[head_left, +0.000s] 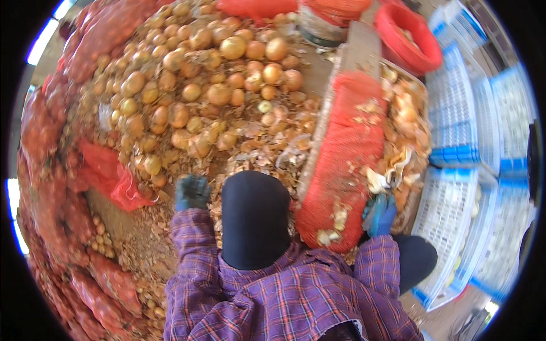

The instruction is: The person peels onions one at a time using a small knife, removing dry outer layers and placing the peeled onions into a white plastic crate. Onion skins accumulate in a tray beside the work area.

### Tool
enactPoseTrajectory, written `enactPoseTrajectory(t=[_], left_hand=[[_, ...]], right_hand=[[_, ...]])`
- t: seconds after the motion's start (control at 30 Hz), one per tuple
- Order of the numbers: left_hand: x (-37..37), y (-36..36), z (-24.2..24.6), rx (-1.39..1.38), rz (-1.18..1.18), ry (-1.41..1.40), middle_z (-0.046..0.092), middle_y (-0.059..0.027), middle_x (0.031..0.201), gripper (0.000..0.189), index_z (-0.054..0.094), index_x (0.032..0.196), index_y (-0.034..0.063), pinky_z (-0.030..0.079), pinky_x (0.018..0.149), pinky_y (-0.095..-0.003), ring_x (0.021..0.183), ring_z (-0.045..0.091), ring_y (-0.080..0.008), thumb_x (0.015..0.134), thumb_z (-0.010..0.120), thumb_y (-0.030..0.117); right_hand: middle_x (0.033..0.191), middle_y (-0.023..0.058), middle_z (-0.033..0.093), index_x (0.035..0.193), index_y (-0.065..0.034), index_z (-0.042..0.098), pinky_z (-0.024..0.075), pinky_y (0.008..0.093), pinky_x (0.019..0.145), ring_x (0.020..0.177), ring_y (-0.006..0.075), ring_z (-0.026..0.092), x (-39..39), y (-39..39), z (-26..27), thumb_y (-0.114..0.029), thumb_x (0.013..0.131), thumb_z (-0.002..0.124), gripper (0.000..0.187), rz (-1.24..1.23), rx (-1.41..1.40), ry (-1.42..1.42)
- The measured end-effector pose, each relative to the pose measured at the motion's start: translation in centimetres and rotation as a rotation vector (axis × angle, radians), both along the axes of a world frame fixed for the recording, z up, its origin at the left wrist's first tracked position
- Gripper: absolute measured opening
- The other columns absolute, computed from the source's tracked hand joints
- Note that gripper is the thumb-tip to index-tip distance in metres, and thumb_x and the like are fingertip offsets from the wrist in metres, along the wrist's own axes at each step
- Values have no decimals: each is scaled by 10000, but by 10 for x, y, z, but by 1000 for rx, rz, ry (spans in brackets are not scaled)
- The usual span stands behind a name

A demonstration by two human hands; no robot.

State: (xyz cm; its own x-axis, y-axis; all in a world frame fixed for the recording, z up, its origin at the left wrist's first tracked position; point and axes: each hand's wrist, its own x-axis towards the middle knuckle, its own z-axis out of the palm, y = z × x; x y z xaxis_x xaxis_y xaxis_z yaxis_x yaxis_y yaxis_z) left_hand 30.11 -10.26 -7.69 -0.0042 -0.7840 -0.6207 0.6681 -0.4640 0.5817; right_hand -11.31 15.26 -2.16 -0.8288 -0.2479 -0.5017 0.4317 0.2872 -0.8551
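My left hand (193,192), in a dark blue-green glove, is blurred above the loose peel at the edge of an onion heap (217,93). Its fingers look spread, and I see nothing in them. On the other side, my right hand (379,214) wears a blue glove and is beside a board covered with red mesh (352,140). Just ahead of its fingers are a narrow pale-and-dark object (390,177), possibly a small knife, and a whitish onion scrap (375,181). Whether that hand grips the narrow object is unclear. Onion skins (403,102) fill a tray beyond the board.
Full red mesh sacks (55,170) are piled along the left. An empty-looking red mesh bag (113,174) lies near the heap. White-and-blue plastic crates (445,204) stand at right, some with pale onions inside. A bucket (322,27) and a red mesh-lined container (409,38) stand ahead.
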Motion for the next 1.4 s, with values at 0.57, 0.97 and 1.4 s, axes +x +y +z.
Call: enactPoseTrajectory(t=[0.57,0.97,1.4], left_hand=[[-140,-159,-138,-773,-1363,-2049,646,-180,995,275,643,1068,43,524,781,-413,935,628,-343,869,611,231],[-327,2,0,-1741,-1048,-990,651,-166,963,251,633,1053,60,522,733,-414,882,632,-332,867,598,225],[-396,228,98,-2049,-1426,-810,655,-151,928,225,623,1037,78,519,680,-415,824,635,-320,865,584,219]], right_hand=[[877,186,613,1002,-29,579,482,451,722,814,338,600,-41,37,-51,-129,888,501,170,691,955,499],[803,188,585,1084,-58,481,466,444,599,708,385,601,56,10,120,-300,931,556,296,376,459,776],[645,-19,480,1002,-154,478,368,238,370,402,77,432,58,41,56,-296,1006,417,155,81,-311,-146]])
